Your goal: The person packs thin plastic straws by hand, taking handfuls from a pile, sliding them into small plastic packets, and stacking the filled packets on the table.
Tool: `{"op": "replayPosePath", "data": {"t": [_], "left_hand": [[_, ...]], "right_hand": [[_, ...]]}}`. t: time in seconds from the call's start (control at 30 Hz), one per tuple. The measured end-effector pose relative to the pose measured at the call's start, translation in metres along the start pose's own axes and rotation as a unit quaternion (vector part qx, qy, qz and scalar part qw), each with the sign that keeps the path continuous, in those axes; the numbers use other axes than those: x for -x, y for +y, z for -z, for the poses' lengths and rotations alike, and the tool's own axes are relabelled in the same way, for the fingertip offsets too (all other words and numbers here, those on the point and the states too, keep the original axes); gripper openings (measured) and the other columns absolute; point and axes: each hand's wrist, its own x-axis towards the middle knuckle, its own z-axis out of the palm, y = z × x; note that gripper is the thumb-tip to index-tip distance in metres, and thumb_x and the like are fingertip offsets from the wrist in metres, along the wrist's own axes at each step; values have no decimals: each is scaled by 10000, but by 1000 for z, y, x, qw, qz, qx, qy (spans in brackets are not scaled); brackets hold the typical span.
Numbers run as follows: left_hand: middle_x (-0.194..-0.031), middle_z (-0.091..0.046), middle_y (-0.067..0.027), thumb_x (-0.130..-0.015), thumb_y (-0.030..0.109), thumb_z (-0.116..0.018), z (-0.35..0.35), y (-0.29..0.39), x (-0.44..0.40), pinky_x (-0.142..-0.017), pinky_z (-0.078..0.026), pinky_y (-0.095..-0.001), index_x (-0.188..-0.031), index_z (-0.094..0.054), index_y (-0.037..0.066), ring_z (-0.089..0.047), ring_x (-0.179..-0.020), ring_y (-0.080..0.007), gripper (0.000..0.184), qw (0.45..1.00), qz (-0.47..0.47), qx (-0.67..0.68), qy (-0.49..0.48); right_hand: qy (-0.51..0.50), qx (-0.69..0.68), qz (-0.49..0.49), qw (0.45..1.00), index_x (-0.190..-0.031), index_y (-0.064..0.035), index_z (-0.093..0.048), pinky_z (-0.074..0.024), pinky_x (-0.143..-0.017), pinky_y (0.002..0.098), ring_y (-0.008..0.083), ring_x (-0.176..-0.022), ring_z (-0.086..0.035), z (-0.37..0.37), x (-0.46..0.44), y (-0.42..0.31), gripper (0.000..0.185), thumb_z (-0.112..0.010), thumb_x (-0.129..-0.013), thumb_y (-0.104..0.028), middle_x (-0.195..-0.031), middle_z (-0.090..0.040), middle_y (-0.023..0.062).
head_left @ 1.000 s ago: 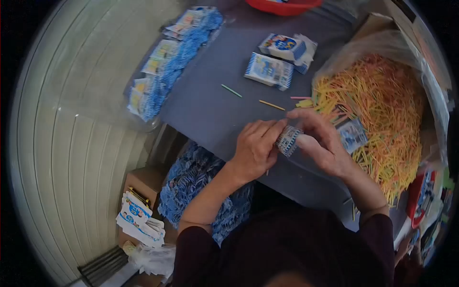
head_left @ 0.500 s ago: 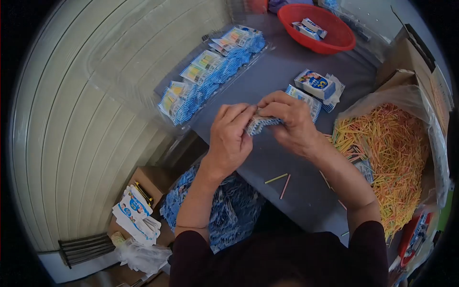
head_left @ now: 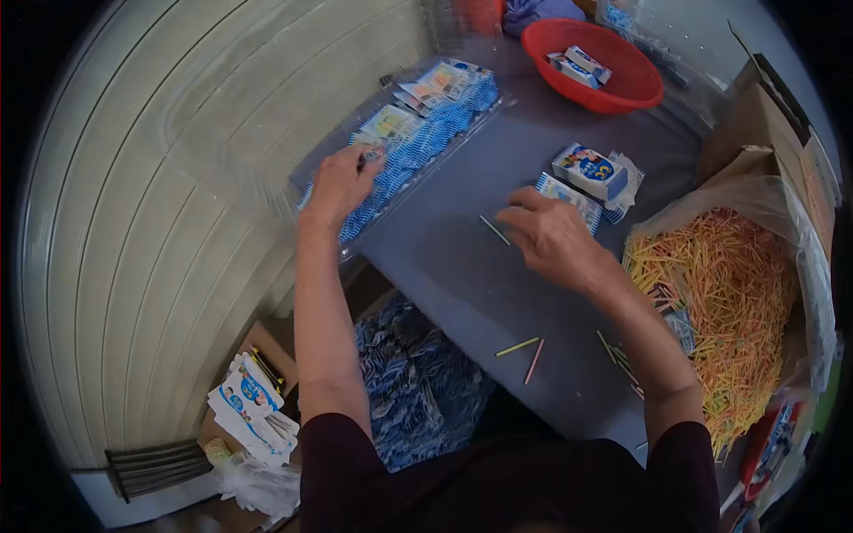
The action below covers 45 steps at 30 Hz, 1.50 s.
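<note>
At the left, my left hand reaches over a clear plastic tray filled with rows of blue-and-white packets. Its fingers are closed on something at the packets, too hidden to make out. My right hand hovers above the grey table with bent fingers apart and nothing visible in them. A dark green stick lies just left of its fingertips. Beyond that hand are a flat packet and a small printed box resting by a crumpled wrapper.
A lined carton of loose yellow and orange sticks stands at the right. A red bowl with small boxes sits at the back. A yellow stick and a pink stick lie near the table's front edge.
My hands, together on a packet before, have parted. My left hand has moved left to the tray; my right hand is now empty above the table. A dark green stick shows beside it.
</note>
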Motion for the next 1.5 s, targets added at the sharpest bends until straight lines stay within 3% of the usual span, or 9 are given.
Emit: {"op": "replayPosePath", "data": {"t": [0.1, 0.23, 0.3, 0.4, 0.5, 0.7, 0.9, 1.2, 1.5], "left_hand": [[-1054, -672, -224, -887, 403, -657, 7, -10, 0, -899, -491, -431, -1047, -704, 20, -634, -979, -381, 418, 998, 20, -49, -32], [-990, -665, -208, -840, 450, -712, -2, -11, 4, -856, -484, -433, -1097, -672, -10, -617, -930, -362, 529, 988, -52, -143, -17], [-1086, -641, -188, -775, 456, -771, -9, -14, 5, -908, -460, -449, -1104, -659, -3, -570, -1030, -375, 575, 947, -119, -271, 128], [-1133, -615, -160, -725, 377, -806, -22, 25, 29, -912, -444, -446, -1112, -651, 16, -537, -1080, -353, 551, 935, -213, -194, 205], [-1066, -613, -133, -699, 272, -797, -46, 44, 42, -879, -435, -447, -1030, -680, 38, -546, -1030, -307, 421, 928, -198, -297, 111], [-924, -641, -103, -670, 171, -765, -79, 33, 22, -842, -445, -459, -813, -717, 69, -578, -993, -282, 182, 896, -203, -386, 85], [-864, -673, -110, -671, 105, -738, -82, 42, 15, -738, -479, -439, -818, -732, 54, -670, -850, -279, 156, 895, -210, -394, -1], [-835, -675, -145, -647, 106, -764, -72, 41, 13, -627, -557, -415, -780, -707, 29, -707, -776, -296, 164, 910, -199, -362, 38], [-867, -671, -141, -691, 186, -783, -65, 40, 5, -680, -558, -447, -813, -686, 42, -696, -798, -318, 212, 918, -177, -353, 25]], "right_hand": [[-3, -14, -40, 999, -1128, -49, -673, -514, -864, 443, 378, -966, -647, 9, 11, 14, 301, -681, -830, -86, -1190, -604, 200], [-8, 141, -131, 981, -1253, -93, -613, -450, -945, 501, 355, -1179, -528, 19, 31, 24, 459, -721, -810, -146, -1247, -562, 187], [-35, 175, -179, 968, -1304, -116, -583, -427, -967, 522, 346, -1242, -478, 18, 38, 22, 525, -732, -803, -162, -1276, -539, 182], [-69, 159, -182, 968, -1364, -155, -531, -418, -972, 551, 350, -1276, -443, 14, 38, 23, 606, -743, -796, -177, -1319, -496, 186], [-56, 172, -170, 969, -1359, -170, -540, -425, -984, 528, 364, -1266, -450, 4, 36, 36, 595, -734, -796, -139, -1327, -489, 197], [-26, 144, -137, 980, -1321, -123, -571, -434, -1005, 492, 361, -1260, -460, -4, 29, 44, 557, -675, -792, 19, -1313, -504, 197], [-26, 74, -32, 996, -1237, -83, -638, -417, -1045, 475, 325, -1313, -449, -17, 1, 58, 497, -663, -772, 89, -1338, -520, 169], [-61, 32, 17, 997, -1256, -101, -640, -381, -1085, 499, 304, -1382, -391, -42, -66, 72, 521, -642, -771, 91, -1391, -524, 121], [-16, 41, 33, 998, -1257, -255, -664, -403, -1034, 471, 300, -1317, -424, -66, -99, 93, 547, -655, -782, 17, -1365, -528, 71]]}}
